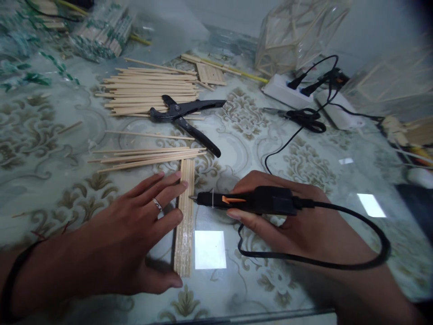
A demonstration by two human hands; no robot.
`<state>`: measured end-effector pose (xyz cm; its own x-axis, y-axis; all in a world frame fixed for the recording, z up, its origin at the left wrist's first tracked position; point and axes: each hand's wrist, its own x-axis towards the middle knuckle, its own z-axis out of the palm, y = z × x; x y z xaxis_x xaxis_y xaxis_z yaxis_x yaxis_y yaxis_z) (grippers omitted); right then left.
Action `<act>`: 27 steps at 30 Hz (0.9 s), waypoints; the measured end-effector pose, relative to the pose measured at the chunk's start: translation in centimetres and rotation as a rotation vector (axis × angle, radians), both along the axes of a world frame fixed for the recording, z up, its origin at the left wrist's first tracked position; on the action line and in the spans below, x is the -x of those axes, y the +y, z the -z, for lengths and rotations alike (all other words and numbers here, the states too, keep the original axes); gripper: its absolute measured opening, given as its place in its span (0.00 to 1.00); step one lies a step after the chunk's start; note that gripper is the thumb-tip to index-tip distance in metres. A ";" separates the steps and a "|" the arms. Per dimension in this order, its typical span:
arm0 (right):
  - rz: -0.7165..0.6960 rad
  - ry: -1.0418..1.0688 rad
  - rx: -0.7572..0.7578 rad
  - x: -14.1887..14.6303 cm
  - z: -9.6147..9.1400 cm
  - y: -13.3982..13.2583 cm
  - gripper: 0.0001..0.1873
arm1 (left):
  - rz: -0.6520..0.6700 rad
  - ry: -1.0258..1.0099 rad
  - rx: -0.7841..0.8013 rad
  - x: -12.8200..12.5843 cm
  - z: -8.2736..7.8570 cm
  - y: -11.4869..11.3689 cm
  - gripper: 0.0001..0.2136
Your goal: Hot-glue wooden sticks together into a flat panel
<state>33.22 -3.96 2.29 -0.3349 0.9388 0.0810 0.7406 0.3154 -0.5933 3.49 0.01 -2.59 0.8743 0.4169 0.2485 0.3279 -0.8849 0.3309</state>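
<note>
In front of me lies a narrow strip of wooden sticks point(186, 225) side by side, its nearer part coated with something shiny like glue. My left hand point(135, 225) rests to its left with fingers apart, several fingertips touching the strip and the thumb by its near end. A ring sits on one finger. My right hand point(267, 225) is wrapped round a black hot glue gun point(243, 198) with an orange mark on top. The gun's metal nozzle points left, at the strip's right side. From its rear a black cord point(372, 221) loops round the right wrist.
Beyond the strip are loose thin sticks point(152, 155), a larger pile of sticks point(149, 88) and black-handled cutters point(189, 113). Scissors point(297, 117) and a white power strip point(287, 90) lie at the right. Bagged sticks point(103, 29) and a stick-framed shape point(294, 36) stand at the back.
</note>
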 end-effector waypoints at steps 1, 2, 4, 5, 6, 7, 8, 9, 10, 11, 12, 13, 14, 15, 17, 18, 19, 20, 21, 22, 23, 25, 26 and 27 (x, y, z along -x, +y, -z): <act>-0.008 -0.001 -0.007 0.1 0.0 0.0 0.06 | 0.000 0.003 0.001 0.0 -0.1 0.0 0.34; -0.019 -0.004 -0.010 0.2 0.0 0.0 0.06 | -0.002 0.007 0.001 0.0 -0.1 0.0 0.33; -0.039 -0.012 -0.023 0.3 0.0 0.1 0.06 | -0.004 0.015 0.003 0.0 -0.2 0.0 0.32; -0.047 -0.016 -0.032 0.3 0.0 0.2 0.06 | -0.003 0.015 0.005 0.0 -0.2 0.0 0.32; -0.053 -0.019 -0.041 0.3 0.0 0.2 0.06 | -0.003 0.011 0.006 -0.1 -0.3 0.0 0.31; -0.060 -0.020 -0.048 0.3 0.0 0.3 0.05 | -0.004 0.008 0.006 -0.1 -0.3 0.0 0.31; -0.074 -0.020 -0.049 0.2 0.0 0.3 0.05 | -0.005 0.008 0.004 -0.1 -0.3 0.0 0.31; -0.091 -0.019 -0.049 0.2 0.0 0.4 0.04 | -0.003 0.009 0.003 -0.1 -0.3 0.0 0.32; -0.111 -0.014 -0.042 0.1 0.0 0.4 0.04 | -0.002 0.011 0.001 -0.1 -0.3 0.0 0.32; -0.128 -0.006 -0.033 0.0 -0.1 0.5 0.03 | -0.002 0.010 -0.002 -0.1 -0.3 0.0 0.33; -0.142 0.004 -0.019 -0.1 -0.1 0.5 0.03 | -0.002 0.010 -0.002 -0.1 -0.2 0.0 0.33; -0.154 0.018 -0.006 -0.2 -0.1 0.5 0.03 | -0.004 0.009 -0.002 -0.1 -0.2 0.0 0.34; -0.163 0.028 0.012 -0.3 -0.1 0.4 0.04 | -0.007 0.007 -0.004 -0.1 -0.2 0.0 0.34; -0.166 0.034 0.028 -0.4 -0.2 0.4 0.04 | -0.011 0.006 -0.007 -0.1 -0.1 -0.1 0.34; -0.160 0.038 0.051 -0.5 -0.2 0.3 0.05 | -0.015 0.007 -0.009 0.0 -0.1 -0.1 0.34; -0.156 0.044 0.063 -0.5 -0.2 0.2 0.05 | -0.015 0.007 -0.010 0.0 -0.1 -0.1 0.33; -0.155 0.052 0.073 -0.5 -0.3 0.2 0.05 | -0.013 0.008 -0.011 0.0 -0.1 -0.1 0.33; -0.163 0.067 0.080 -0.5 -0.3 0.1 0.05 | -0.010 0.013 -0.010 0.0 -0.1 -0.1 0.33; -0.178 0.080 0.087 -0.5 -0.4 0.0 0.05 | -0.006 0.015 -0.009 0.0 -0.2 0.0 0.32; -0.191 0.086 0.098 -0.5 -0.4 0.0 0.05 | -0.003 0.019 -0.009 0.0 -0.2 0.0 0.31; -0.201 0.087 0.106 -0.5 -0.5 -0.1 0.06 | 0.000 0.022 -0.008 0.0 -0.3 0.0 0.31; -0.216 0.086 0.115 -0.6 -0.6 -0.2 0.06 | 0.001 0.021 -0.009 0.0 -0.3 0.0 0.30; -0.225 0.086 0.121 -0.6 -0.6 -0.2 0.06 | 0.001 0.022 -0.011 0.0 -0.4 0.0 0.30; -0.234 0.099 0.121 -0.5 -0.6 -0.1 0.07 | 0.003 0.024 -0.013 -0.1 -0.4 0.0 0.30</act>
<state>33.75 -4.06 2.91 -0.5401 0.8414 0.0165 0.5924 0.3941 -0.7027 3.55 0.00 -2.23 0.8815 0.4108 0.2329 0.3327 -0.8903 0.3111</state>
